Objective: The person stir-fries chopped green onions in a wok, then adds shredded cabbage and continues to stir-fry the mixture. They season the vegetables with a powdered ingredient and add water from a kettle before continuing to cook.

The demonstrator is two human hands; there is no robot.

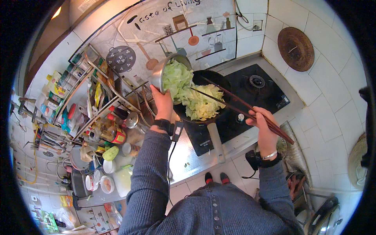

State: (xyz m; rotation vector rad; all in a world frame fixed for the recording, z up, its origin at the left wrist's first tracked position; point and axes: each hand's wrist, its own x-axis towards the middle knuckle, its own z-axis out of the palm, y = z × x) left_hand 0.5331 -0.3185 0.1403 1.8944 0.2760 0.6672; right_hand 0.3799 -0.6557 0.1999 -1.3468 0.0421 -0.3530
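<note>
My left hand (163, 101) grips the rim of a metal bowl (158, 72), tilted over the left side of a dark frying pan (227, 82). Chopped cabbage (176, 76) fills the bowl's mouth and runs down onto a heap of paler cabbage (205, 102) in the pan. My right hand (264, 126) holds a pair of long, dark red-brown chopsticks (235, 97), spread apart; the tip of one reaches the cabbage near the bowl, the other lies over the pan's far part. The pan's light handle (216, 141) points towards me.
The pan sits on the left of a black two-burner gas hob (264, 97); the right burner (257, 81) is bare. A metal rack (97, 105) with jars and bottles stands left. Further down are white bowls (107, 184), a cutting board (122, 179) and a sink (79, 183).
</note>
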